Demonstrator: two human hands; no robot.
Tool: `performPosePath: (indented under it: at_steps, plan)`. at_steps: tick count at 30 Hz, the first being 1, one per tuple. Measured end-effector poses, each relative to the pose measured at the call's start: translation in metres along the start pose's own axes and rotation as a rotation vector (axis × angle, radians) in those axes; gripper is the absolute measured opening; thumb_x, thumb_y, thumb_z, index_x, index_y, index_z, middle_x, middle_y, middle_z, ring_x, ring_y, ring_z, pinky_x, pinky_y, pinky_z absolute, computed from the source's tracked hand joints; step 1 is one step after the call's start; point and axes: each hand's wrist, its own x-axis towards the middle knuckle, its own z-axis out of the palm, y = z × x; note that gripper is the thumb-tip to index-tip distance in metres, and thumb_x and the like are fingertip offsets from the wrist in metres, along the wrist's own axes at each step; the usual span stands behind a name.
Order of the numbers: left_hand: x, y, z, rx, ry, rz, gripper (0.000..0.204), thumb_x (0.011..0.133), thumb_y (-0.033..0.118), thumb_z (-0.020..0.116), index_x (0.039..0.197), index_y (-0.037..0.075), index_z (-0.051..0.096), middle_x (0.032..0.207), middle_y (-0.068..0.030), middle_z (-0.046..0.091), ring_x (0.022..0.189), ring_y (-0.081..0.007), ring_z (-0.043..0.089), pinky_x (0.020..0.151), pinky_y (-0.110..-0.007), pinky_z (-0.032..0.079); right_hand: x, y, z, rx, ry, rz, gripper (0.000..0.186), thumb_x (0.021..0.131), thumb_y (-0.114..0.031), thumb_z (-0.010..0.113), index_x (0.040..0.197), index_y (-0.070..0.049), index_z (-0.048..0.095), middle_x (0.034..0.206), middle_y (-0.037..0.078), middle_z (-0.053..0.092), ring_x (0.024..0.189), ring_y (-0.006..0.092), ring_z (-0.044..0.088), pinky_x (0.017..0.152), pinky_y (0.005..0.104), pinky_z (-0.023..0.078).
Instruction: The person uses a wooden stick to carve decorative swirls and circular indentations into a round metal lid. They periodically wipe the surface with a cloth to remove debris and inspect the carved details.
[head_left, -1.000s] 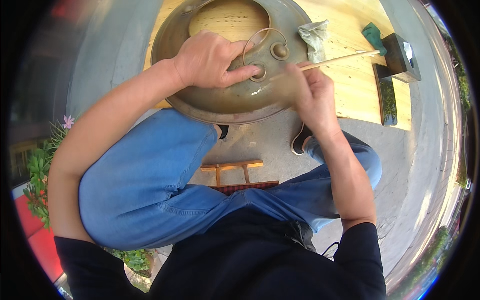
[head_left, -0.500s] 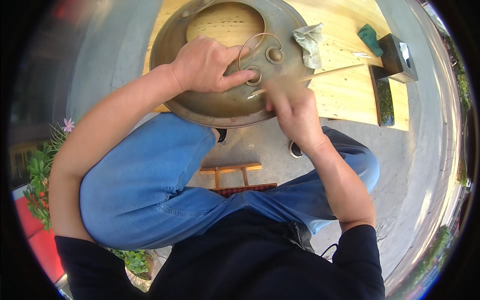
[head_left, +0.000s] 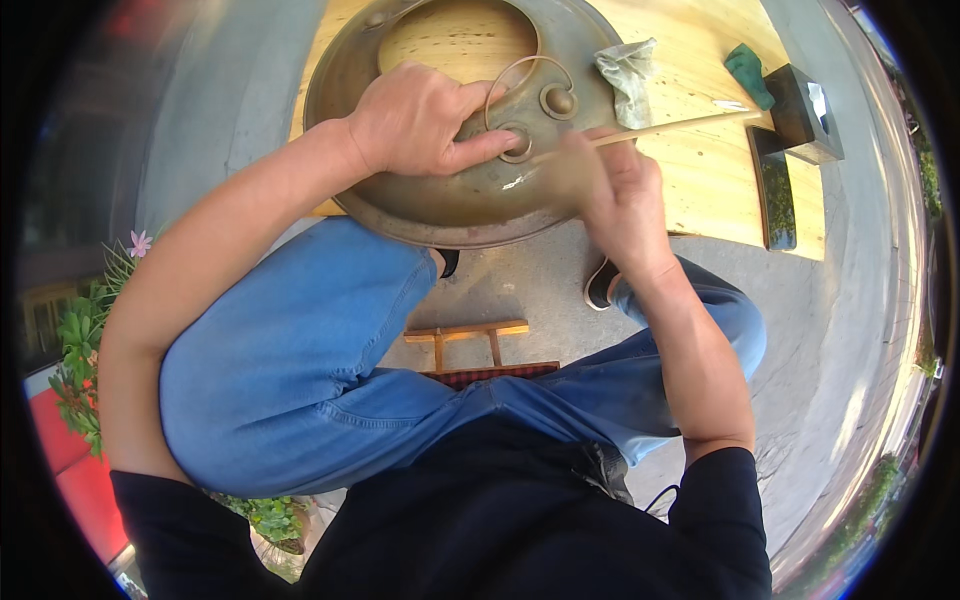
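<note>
A large ring-shaped brass-coloured lid (head_left: pixel 455 205) with a wide round hole rests on the wooden table, its near rim over the edge. A thin wire loop handle (head_left: pixel 532 58) joins two round bosses on it. My left hand (head_left: pixel 415 120) bears on the lid with its thumb on the nearer boss and its index finger by the loop; the other fingers are curled. Closed round a slim pale wooden stick (head_left: pixel 690 124), my right hand (head_left: pixel 625 195) is at the lid's right side, its fingers smeared by motion. The stick's lower end is hidden or blurred near the lid.
A crumpled pale cloth (head_left: pixel 628 80) lies against the lid's right rim. Farther right on the wooden table (head_left: pixel 690 200) are a dark green cloth (head_left: pixel 748 76), a black tissue box (head_left: pixel 803 115) and a black phone (head_left: pixel 773 190). A small wooden stool (head_left: pixel 465 332) shows between my legs.
My right hand and the stick have shifted right, away from the lid's middle. My left hand keeps its place on the lid. The whole view has shifted slightly.
</note>
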Motion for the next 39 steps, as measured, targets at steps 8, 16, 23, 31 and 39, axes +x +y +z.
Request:
performPosePath:
  at_steps: [8,16,23,31,39]
  plan:
    - [0.0,0.003,-0.005,-0.016,0.003,-0.013,0.046,0.089,0.044,0.076,0.114,0.005,0.075,0.051,-0.0131,0.053,0.051,-0.0339,0.06,0.051,-0.043,0.047,-0.014,-0.006,0.019,-0.302,-0.105,-0.404,0.019,0.101,-0.012,0.068,0.089,0.002,0.069,0.069,0.012,0.07,0.06,0.0236,0.07,0.057,0.0377,0.053]
    - [0.004,0.003,-0.003,-0.033,-0.005,-0.011,0.046,0.089,0.045,0.075,0.111,0.005,0.076,0.05,-0.0122,0.053,0.051,-0.0331,0.06,0.051,-0.043,0.047,-0.017,-0.009,0.013,-0.222,-0.088,-0.276,0.022,0.102,-0.012,0.068,0.086,0.003,0.069,0.067,0.012,0.067,0.058,0.0227,0.067,0.055,0.0349,0.051]
    - [0.005,0.001,-0.003,-0.041,-0.013,-0.02,0.046,0.089,0.046,0.075,0.111,0.005,0.075,0.051,-0.0125,0.053,0.052,-0.0329,0.06,0.052,-0.043,0.047,0.016,-0.001,-0.021,-0.123,0.151,-0.055,0.028,0.107,-0.016,0.062,0.087,0.002,0.07,0.066,0.006,0.066,0.057,0.012,0.061,0.053,0.0298,0.048]
    - [0.002,0.002,-0.003,-0.026,-0.006,-0.042,0.047,0.091,0.054,0.071,0.107,0.01,0.076,0.054,-0.014,0.058,0.053,-0.0358,0.063,0.052,-0.046,0.05,-0.02,-0.018,0.011,-0.084,-0.21,0.045,0.024,0.104,-0.017,0.067,0.088,0.001,0.07,0.075,0.01,0.071,0.06,0.0199,0.066,0.057,0.0334,0.051]
    - [0.004,0.007,-0.007,0.002,-0.028,-0.071,0.049,0.091,0.059,0.069,0.105,0.012,0.077,0.056,-0.0149,0.061,0.055,-0.0369,0.065,0.053,-0.047,0.053,-0.002,-0.021,-0.023,0.83,-0.313,0.473,0.017,0.102,-0.017,0.061,0.104,-0.002,0.067,0.081,0.01,0.071,0.066,0.016,0.063,0.051,0.022,0.037]
